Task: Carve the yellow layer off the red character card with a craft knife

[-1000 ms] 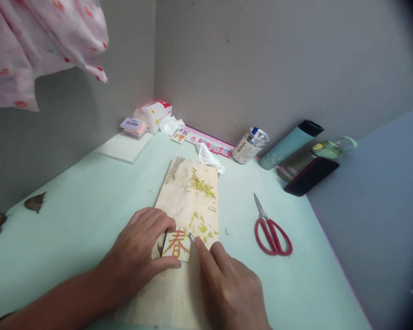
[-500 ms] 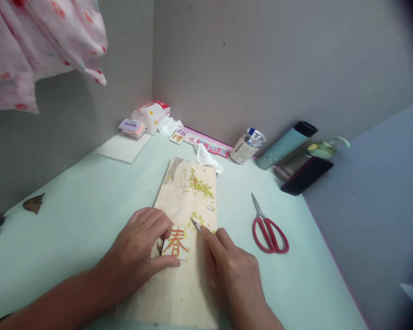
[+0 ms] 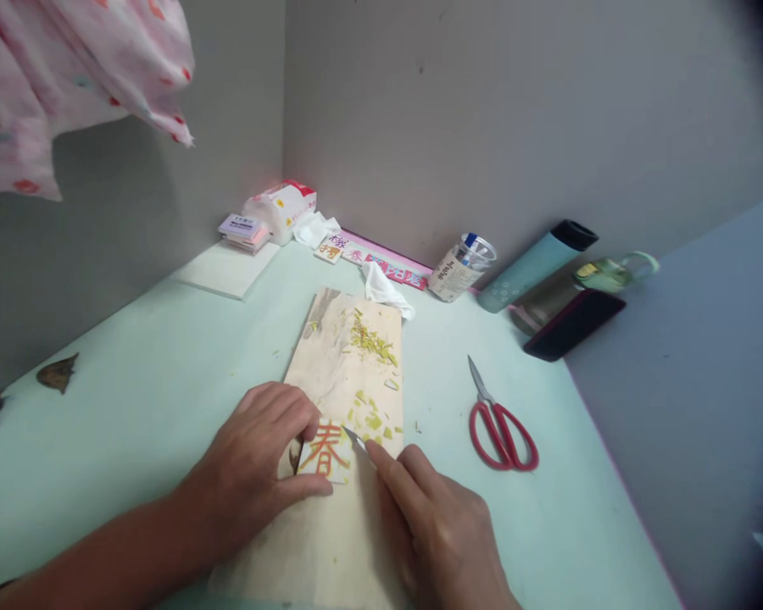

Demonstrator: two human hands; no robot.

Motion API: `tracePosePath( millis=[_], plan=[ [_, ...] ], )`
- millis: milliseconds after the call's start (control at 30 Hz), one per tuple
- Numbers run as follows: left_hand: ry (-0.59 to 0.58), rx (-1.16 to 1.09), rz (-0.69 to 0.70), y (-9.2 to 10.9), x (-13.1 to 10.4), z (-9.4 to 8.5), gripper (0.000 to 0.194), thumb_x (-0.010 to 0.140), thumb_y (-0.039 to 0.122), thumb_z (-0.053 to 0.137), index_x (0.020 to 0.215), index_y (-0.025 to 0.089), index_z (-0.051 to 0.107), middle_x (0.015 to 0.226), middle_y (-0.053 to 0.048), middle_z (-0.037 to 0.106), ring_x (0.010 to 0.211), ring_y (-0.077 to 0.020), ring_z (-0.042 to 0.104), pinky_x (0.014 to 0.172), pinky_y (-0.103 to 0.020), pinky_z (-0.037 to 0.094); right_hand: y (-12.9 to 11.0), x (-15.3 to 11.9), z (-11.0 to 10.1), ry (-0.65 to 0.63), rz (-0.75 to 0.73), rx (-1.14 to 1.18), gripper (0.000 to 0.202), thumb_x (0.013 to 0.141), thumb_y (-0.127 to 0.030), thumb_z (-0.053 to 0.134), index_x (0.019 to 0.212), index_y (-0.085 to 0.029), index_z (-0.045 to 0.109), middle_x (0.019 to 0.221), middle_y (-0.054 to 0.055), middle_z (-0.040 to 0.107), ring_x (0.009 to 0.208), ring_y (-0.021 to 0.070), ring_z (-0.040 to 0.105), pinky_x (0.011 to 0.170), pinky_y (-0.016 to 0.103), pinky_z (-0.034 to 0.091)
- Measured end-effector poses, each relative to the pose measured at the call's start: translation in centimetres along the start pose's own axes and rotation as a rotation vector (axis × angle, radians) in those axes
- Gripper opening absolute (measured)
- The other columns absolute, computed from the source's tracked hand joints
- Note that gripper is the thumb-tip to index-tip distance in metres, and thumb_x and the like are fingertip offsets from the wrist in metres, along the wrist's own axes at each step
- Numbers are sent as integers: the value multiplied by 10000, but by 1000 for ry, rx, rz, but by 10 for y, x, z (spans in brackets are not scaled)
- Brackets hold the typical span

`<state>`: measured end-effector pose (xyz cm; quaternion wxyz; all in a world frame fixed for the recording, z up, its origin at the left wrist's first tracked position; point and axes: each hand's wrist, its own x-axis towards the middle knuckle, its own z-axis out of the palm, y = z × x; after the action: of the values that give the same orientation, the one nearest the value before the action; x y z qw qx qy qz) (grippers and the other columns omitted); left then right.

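A small white square block (image 3: pixel 339 464) with a red-orange Chinese character lies on a long wooden board (image 3: pixel 331 534). My left hand (image 3: pixel 267 449) grips the block between thumb and fingers, along its left side and corners. In my right hand (image 3: pixel 438 517) is a slim craft knife (image 3: pixel 359 442), held like a pen, its tip at the block's upper right edge. Yellow-green shavings (image 3: pixel 372 343) are scattered over the board's upper half, with several more just above the knife.
Red-handled scissors (image 3: pixel 501 424) lie right of the board. Behind stand a plastic cup (image 3: pixel 461 269), a blue tumbler (image 3: pixel 537 267), a green-lidded bottle (image 3: pixel 601 275) and a dark phone (image 3: pixel 572 326). Crumpled tissue (image 3: pixel 387 292) touches the board's far end. Pink cloth (image 3: pixel 95 76) hangs upper left.
The knife tip has moved down and left, from the shavings to the block's upper right edge. My right hand has shifted slightly lower; my left hand keeps its hold.
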<state>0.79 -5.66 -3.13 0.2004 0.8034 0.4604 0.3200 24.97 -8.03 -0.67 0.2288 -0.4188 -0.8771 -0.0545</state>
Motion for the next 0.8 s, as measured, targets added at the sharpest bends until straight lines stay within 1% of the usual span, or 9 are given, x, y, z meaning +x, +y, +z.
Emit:
tracePosePath(
  millis=[200, 367, 467, 600, 667, 800],
  plan=[
    [15, -15, -15, -1, 0, 3, 457, 742, 288, 880, 893, 237, 451, 939, -3, 579, 935, -253, 522, 862, -398, 383, -1, 1, -7, -61, -24, -16, 344, 970, -114, 424, 1233, -98, 645, 829, 54, 673, 472, 98, 529, 432, 228, 391],
    [1, -9, -9, 0, 1, 2, 434, 762, 282, 867, 893, 229, 456, 931, -6, 572, 932, -253, 520, 871, -405, 379, -4, -2, 5, 10, 12, -27, 347, 985, -120, 430, 1269, -122, 629, 876, 57, 690, 506, 112, 541, 456, 252, 370],
    [1, -4, -3, 0, 1, 1, 454, 740, 261, 883, 888, 224, 455, 927, -5, 568, 933, -257, 522, 877, -407, 373, -7, -1, 10, 18, 23, -81, 339, 995, -129, 421, 1253, -132, 641, 866, 51, 694, 503, 114, 537, 468, 261, 355],
    [-1, -5, -19, 0, 1, 1, 458, 741, 273, 885, 885, 225, 452, 935, -3, 567, 931, -256, 520, 852, -394, 373, -11, 7, 4, -15, 0, -161, 336, 961, -102, 450, 1223, -114, 661, 819, 41, 688, 494, 124, 548, 461, 273, 358],
    [-1, -5, -20, 0, 1, 2, 462, 741, 282, 886, 881, 225, 450, 932, -2, 563, 928, -256, 519, 846, -392, 371, -11, 9, 0, -23, 21, -137, 337, 965, -112, 444, 1220, -121, 665, 825, 38, 688, 485, 123, 549, 453, 273, 366],
    [1, 2, -7, 0, 1, 2, 475, 733, 271, 893, 881, 224, 444, 929, -1, 561, 931, -255, 519, 871, -400, 368, -10, 7, -5, -25, 60, -31, 340, 1005, -149, 393, 1195, -132, 674, 824, 38, 686, 491, 96, 572, 454, 231, 387]
  ],
)
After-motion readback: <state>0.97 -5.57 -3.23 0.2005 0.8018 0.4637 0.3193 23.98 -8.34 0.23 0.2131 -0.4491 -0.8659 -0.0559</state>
